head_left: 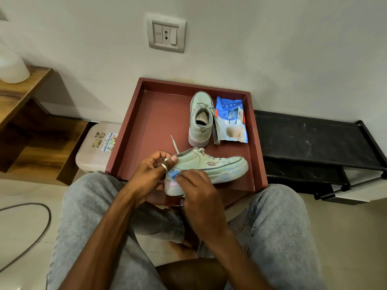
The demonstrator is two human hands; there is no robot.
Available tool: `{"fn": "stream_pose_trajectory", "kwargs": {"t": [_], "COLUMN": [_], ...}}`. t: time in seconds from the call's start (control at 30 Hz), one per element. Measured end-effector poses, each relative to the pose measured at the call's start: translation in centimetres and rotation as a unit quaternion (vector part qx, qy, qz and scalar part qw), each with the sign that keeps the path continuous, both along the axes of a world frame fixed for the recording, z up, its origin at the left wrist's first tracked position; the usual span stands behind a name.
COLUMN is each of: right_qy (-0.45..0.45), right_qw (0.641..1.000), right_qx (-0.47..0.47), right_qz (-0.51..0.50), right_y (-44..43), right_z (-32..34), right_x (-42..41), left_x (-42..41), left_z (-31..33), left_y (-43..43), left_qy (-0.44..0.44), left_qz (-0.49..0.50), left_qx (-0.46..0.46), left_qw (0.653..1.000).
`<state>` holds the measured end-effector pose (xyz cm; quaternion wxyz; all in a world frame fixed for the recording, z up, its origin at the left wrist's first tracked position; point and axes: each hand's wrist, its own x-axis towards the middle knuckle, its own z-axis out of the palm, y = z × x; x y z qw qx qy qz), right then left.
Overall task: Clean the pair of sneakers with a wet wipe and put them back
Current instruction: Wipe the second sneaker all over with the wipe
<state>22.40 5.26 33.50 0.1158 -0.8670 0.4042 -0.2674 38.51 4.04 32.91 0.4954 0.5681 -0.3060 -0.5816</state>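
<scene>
Between left hand [149,171] and right hand [198,186], sneaker [211,167].

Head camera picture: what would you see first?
Two hands meet in the middle: the left hand grips a pale sneaker by its heel while the right hand touches its side. Behind, in the red tray, the other sneaker stands beside a blue wipe pack.

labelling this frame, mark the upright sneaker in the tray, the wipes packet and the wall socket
pale green upright sneaker [198,131], head view, back of heel
blue plastic wet wipe packet [231,122], head view, front middle
white rectangular wall socket plate [166,32], head view, centre socket
</scene>
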Motion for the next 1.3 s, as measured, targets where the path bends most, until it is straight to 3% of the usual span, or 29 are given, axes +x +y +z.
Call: {"fn": "stream_pose_trajectory", "kwargs": {"t": [0.2,0.33,0.5,0.77,1.03,1.2,1.3], "right_qy": [-0.034,-0.061,-0.022,-0.023,-0.008,-0.037,-0.046], "right_qw": [0.982,0.992,1.000,0.985,0.999,0.983,0.989], "right_qx": [0.000,0.008,0.006,-0.001,-0.010,0.009,0.013], "right_qz": [-0.187,-0.112,-0.019,-0.170,-0.045,-0.178,-0.143], "right_y": [-4.3,-2.6,-0.5,-4.4,-1.4,-4.8,-3.5], "right_z": [-0.8,-0.3,-0.1,-0.4,-0.1,-1.0,-1.0], "right_x": [-6.2,-2.5,-0.5,-5.5,-1.6,-6.5,-4.1], "left_x": [0.4,0.2,0.4,0.2,0.4,0.4,0.4], "left_z": [-0.1,0.2,0.8,1.3,1.2,0.9,1.0], "left_y": [-0.1,0.0,0.1,-0.4,-0.3,-0.5,-0.4], "left_qy": [0.006,0.007,-0.003,-0.012,-0.016,-0.025,-0.023], "left_qz": [-0.012,-0.016,-0.020,-0.032,-0.021,-0.020,-0.018], "left_qx": [0.004,0.009,0.005,0.009,0.014,0.015,0.015], "left_qw": [1.000,1.000,1.000,0.999,1.000,0.999,0.999]}}
